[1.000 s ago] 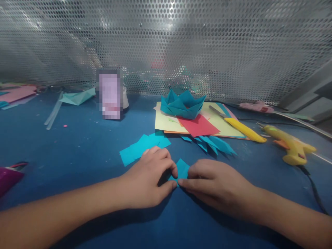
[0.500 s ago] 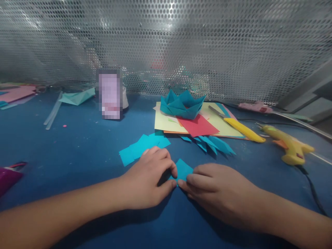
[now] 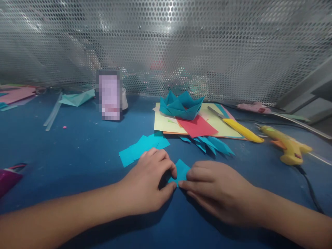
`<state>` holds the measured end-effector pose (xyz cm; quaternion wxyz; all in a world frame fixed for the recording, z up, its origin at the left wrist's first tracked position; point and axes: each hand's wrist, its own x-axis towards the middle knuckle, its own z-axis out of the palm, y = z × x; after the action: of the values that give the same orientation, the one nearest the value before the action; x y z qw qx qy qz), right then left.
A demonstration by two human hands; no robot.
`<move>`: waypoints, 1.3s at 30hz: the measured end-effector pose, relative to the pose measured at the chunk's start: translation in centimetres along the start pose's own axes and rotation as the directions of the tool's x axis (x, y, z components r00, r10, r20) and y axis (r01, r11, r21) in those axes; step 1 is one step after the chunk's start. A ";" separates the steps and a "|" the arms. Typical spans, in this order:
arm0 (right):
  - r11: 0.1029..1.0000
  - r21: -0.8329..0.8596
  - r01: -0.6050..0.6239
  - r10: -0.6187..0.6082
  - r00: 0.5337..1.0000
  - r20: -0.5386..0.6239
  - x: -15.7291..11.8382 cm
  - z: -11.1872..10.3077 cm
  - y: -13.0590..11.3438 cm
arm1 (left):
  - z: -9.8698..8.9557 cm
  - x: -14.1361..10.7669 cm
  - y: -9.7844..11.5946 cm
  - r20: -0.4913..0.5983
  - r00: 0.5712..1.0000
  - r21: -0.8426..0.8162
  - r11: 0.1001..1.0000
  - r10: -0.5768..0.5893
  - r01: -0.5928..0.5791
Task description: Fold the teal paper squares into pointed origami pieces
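Observation:
A small blue paper piece lies on the blue table between my hands, one corner pointing away from me. My left hand has its curled fingers and thumb on the paper's left side. From the right, my right hand pinches the paper's near edge, its fingers bent together. Just beyond my left hand are several overlapping blue paper squares. Folded blue pointed pieces lie beyond my right hand. A blue folded paper crown shape stands on stacked coloured sheets.
A red sheet and a yellow-handled cutter rest on the stack. To the right lies a yellow glue gun with its cable. A blurred upright panel, glue sticks and a magenta object are leftward.
The fingers of my right hand have shifted slightly left over the paper. My left hand stays nearly where it was, still on the paper.

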<state>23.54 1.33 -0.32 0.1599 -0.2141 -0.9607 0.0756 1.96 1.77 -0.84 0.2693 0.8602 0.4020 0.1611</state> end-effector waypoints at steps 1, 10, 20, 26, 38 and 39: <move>0.996 0.083 -0.045 0.049 0.998 -0.050 0.0 -0.1 0.2 | 0.0 0.0 0.1 -0.008 1.000 -0.005 1.000 0.002 -0.002; 0.960 0.239 -0.146 0.165 0.984 -0.060 0.2 1.0 1.7 | 0.2 -0.3 0.2 -0.086 0.981 0.087 0.982 0.176 -0.168; 0.950 0.255 -0.181 0.227 0.960 -0.164 -0.3 0.8 1.6 | 1.1 -1.8 2.1 0.085 0.896 0.596 0.698 0.437 -0.397; 0.891 0.306 -0.336 0.374 0.924 -0.077 -0.1 -0.2 0.2 | 1.1 -2.1 2.8 0.204 0.926 0.632 0.680 0.318 -0.372; 0.885 0.338 -0.319 0.356 0.933 -0.052 0.1 0.3 1.2 | 0.6 -1.7 3.3 0.384 0.906 0.592 0.706 0.177 -0.389; 0.890 0.333 -0.310 0.347 0.936 -0.056 0.1 0.4 1.3 | 0.5 -1.7 3.4 0.390 0.904 0.589 0.707 0.176 -0.392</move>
<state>23.82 2.53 -0.92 0.2317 -0.3490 -0.8747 0.2436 3.19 -1.50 0.71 -0.0184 0.9652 0.2469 -0.0845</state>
